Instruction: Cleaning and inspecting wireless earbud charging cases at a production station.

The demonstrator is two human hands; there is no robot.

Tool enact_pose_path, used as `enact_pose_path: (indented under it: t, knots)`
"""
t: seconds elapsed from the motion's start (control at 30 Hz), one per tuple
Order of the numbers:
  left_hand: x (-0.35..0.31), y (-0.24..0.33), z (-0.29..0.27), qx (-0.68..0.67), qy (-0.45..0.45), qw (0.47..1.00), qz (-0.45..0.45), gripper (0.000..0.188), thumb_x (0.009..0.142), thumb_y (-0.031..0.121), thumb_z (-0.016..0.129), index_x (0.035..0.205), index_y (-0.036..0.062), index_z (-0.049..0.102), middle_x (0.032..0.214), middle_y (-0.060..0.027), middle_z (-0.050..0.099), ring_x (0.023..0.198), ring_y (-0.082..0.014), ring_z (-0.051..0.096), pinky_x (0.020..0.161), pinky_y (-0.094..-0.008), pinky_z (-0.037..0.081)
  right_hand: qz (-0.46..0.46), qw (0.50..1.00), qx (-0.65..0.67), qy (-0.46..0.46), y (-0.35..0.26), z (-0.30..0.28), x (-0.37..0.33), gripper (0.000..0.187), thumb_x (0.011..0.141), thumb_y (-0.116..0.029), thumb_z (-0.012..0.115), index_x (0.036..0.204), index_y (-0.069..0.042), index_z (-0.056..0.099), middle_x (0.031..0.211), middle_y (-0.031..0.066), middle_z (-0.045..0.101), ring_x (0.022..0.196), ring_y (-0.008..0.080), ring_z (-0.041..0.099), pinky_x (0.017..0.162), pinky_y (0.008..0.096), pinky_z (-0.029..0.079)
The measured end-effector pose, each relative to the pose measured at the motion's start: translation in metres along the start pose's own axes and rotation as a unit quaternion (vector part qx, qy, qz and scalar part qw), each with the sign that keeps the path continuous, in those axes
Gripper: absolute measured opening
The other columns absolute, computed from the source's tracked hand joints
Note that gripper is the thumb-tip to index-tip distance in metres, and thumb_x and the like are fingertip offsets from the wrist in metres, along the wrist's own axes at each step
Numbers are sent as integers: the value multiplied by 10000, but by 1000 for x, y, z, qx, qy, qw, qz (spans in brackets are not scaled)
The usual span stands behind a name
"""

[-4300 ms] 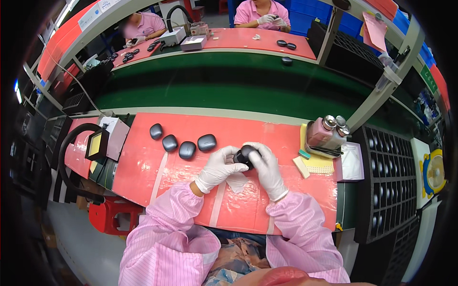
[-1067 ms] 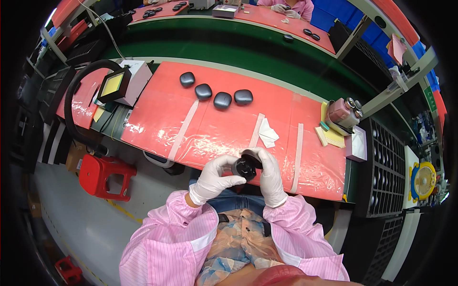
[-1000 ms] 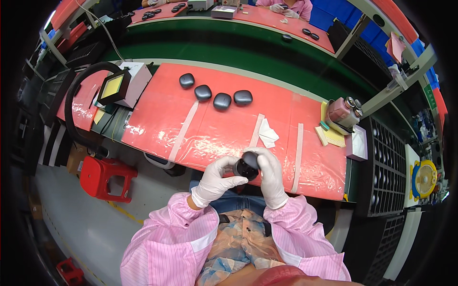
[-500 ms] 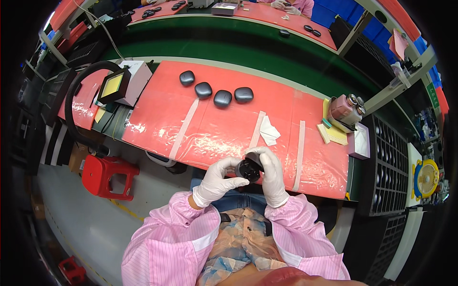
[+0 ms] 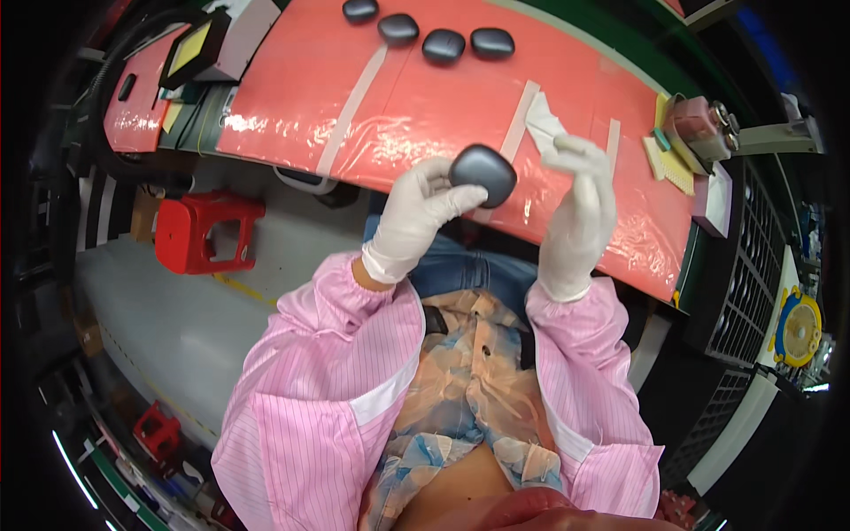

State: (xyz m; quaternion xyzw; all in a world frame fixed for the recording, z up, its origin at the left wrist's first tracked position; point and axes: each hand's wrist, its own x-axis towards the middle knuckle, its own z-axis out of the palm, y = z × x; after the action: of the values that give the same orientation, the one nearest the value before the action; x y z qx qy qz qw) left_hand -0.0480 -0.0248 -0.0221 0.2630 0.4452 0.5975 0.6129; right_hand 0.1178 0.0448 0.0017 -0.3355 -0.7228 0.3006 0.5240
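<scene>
My left hand (image 5: 414, 212), in a white glove, is closed on a dark grey, glossy rounded case (image 5: 483, 175) that looks like an earbud case. Its smooth outer face is turned up, with my thumb across the lower edge. To the right, my gloved right hand (image 5: 580, 221) is over the table, fingers stretched and slightly bent. Its fingertips overlap the near end of a crumpled white wipe (image 5: 541, 121); whether they grip it cannot be seen. The wipe lies on the pink mat (image 5: 425, 115), beside a pale tape strip.
Several similar dark cases (image 5: 444, 47) lie along the far side of the mat. At right stand pump-top bottles (image 5: 699, 124) in a holder, by yellow sponges (image 5: 670, 168) and black racks (image 5: 748, 274). A framed box (image 5: 197, 53) is at left; a red stool (image 5: 208, 232) stands below.
The case, earlier held by both hands with its black inside showing, is now in my left hand alone, outer face up. My right hand has moved off it to the wipe. The view has shifted.
</scene>
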Motion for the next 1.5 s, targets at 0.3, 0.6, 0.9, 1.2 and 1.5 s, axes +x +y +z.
enact_pose_path:
  t: [0.3,0.6,0.9,1.2,1.5]
  knots:
    - [-8,-15,-2,40,-1,997,59,355,755,19,783,1057,7,595,947,-37,657,888,-105,617,793,-264,506,193,965,128,-124,7,23,-19,344,997,-252,425,1130,13,598,1095,89,623,1025,174,579,937,302,427]
    - [-9,1,-2,-13,6,1000,2,283,792,26,749,1023,10,587,917,-59,670,839,-115,646,742,-245,513,18,987,123,-100,5,12,-14,459,947,-373,455,1167,6,589,1206,119,555,1171,224,496,1025,382,355]
    - [-12,-10,-6,15,0,1000,11,295,790,48,765,1022,4,589,919,-48,669,833,-92,641,722,-217,517,265,931,152,-202,2,29,1,203,889,-151,628,1036,-12,629,987,38,599,924,118,568,843,260,453]
    - [-6,-8,-11,-6,10,999,-43,285,796,76,763,1011,5,589,921,-39,657,814,-79,611,733,-219,505,315,909,211,-172,9,21,13,311,941,-276,575,1052,5,651,926,47,663,856,107,593,826,252,456]
    - [-6,-12,-13,5,-20,1000,10,300,811,96,754,1034,-4,581,935,-48,654,852,-103,616,770,-247,518,226,927,214,-210,13,15,4,406,978,-318,452,1051,23,659,1194,124,605,1086,206,571,944,302,425]
